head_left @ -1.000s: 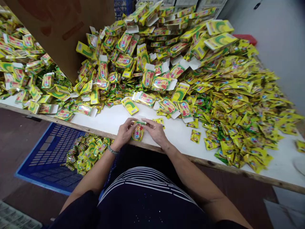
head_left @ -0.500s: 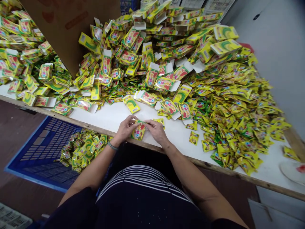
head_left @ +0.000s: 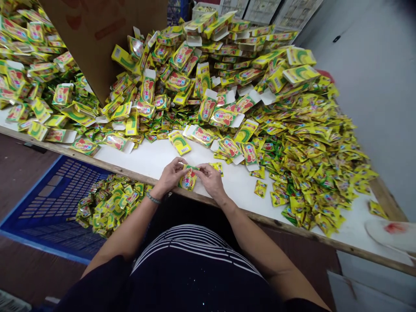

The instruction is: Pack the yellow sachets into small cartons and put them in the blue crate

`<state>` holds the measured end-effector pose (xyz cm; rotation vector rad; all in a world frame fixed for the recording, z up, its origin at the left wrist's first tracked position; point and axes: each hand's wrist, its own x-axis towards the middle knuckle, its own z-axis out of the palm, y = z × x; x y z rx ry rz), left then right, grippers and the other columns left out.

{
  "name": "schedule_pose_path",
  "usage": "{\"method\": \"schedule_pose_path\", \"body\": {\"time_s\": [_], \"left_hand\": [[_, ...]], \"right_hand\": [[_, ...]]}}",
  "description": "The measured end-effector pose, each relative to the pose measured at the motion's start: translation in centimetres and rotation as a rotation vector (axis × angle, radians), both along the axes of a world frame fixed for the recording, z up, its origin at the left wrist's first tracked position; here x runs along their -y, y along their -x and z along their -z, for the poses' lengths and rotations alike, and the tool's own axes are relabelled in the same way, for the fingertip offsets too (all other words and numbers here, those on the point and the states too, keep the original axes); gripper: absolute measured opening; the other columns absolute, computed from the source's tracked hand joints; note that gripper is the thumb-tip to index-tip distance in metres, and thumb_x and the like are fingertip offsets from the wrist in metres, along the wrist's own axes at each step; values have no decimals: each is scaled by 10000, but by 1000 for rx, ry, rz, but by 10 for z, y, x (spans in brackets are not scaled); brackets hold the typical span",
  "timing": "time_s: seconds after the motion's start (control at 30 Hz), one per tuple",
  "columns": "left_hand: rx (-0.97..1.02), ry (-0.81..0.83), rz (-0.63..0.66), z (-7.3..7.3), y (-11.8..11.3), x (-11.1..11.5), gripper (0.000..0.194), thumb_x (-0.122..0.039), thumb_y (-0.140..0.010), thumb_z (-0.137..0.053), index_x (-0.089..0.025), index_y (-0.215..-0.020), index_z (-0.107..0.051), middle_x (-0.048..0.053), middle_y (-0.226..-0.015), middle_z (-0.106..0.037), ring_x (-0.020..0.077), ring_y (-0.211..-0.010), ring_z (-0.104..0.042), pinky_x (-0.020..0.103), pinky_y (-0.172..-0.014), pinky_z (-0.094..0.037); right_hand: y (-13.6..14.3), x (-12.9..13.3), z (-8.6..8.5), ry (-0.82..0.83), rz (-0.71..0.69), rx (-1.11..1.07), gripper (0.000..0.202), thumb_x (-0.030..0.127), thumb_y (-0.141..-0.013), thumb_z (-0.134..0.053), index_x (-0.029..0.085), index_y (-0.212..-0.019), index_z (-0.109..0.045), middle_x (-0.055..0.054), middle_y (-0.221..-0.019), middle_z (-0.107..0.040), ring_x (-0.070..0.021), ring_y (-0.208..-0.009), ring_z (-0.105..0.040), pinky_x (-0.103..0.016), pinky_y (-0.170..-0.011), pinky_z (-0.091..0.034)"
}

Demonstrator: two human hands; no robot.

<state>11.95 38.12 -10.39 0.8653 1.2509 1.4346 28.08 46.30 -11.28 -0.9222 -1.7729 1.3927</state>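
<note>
Between my two hands, at the front edge of the white table (head_left: 151, 161), is a small yellow and green candy box (head_left: 187, 180) with red pictures on it. My left hand (head_left: 171, 175) pinches its upper left side with thumb and fingers. At its top right, my right hand (head_left: 209, 178) has its fingertips closed on the box's end. Just behind my right fingers lies a small yellow sachet (head_left: 217, 168), partly covered by the hand. Beyond my hands, a yellow box (head_left: 179, 143) with a barcode lies on the table.
Open-flapped boxes (head_left: 224, 117) are heaped at the back. A large pile of yellow sachets (head_left: 312, 173) covers the right side. A brown cardboard sheet (head_left: 97, 47) stands at left. Below the edge, a blue crate (head_left: 42, 208) holds filled-looking boxes (head_left: 113, 203).
The view has shifted slightly. Both hands stay on the same box, and my right fingertips have moved a little inward along its top end.
</note>
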Motion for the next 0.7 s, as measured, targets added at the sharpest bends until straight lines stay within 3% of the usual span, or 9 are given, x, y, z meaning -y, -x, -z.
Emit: {"method": "schedule_pose_path", "body": {"time_s": [0.1,0.27,0.37,0.47,0.6,0.7], "left_hand": [[2,3,-1,0,0,0,438,-439,-731,-805,-182,-969,-542,-19,-754,-658,104,-669,-605,211,-639,-436],[60,19,-34,1,1,1,535,-427,-706,-824,-207,-1028,-458,-6,-793,-696,134,-704,-654,236,-672,-479],[59,43,-56,2,1,1,619,-404,-681,-845,-229,-1077,-401,-20,-770,-705,147,-686,-669,251,-674,-495],[38,58,-56,3,0,0,614,-401,-685,-839,-225,-1090,-412,-14,-770,-717,146,-680,-673,252,-677,-498],[55,53,-41,2,-1,0,604,-410,-668,-845,-209,-1072,-443,8,-790,-734,163,-724,-691,270,-706,-518],[70,46,-17,-1,-1,1,590,-422,-667,-849,-199,-1060,-470,12,-768,-728,174,-728,-697,274,-702,-525]], "right_hand": [[1,-7,-5,9,-63,63,339,538,-774,-716,202,-803,-682,-26,-762,-701,-173,-711,-636,-309,-697,-524],[0,-18,-22,-122,-109,160,413,431,-804,-713,224,-1161,-697,-28,-894,-750,-166,-759,-663,-316,-779,-536],[-1,-22,-35,-227,-164,253,263,416,-871,-649,230,-1006,-778,-49,-953,-776,-199,-854,-695,-326,-816,-531],[2,-26,-44,-248,-241,309,206,381,-866,-666,222,-846,-795,-43,-865,-782,-199,-821,-702,-306,-755,-520],[11,-29,-51,-265,-278,378,110,269,-789,-743,223,-865,-808,-32,-879,-788,-179,-781,-692,-282,-718,-499],[15,-34,-53,-184,-263,404,136,278,-790,-730,199,-859,-817,-38,-827,-788,-188,-755,-692,-284,-695,-490]]}}
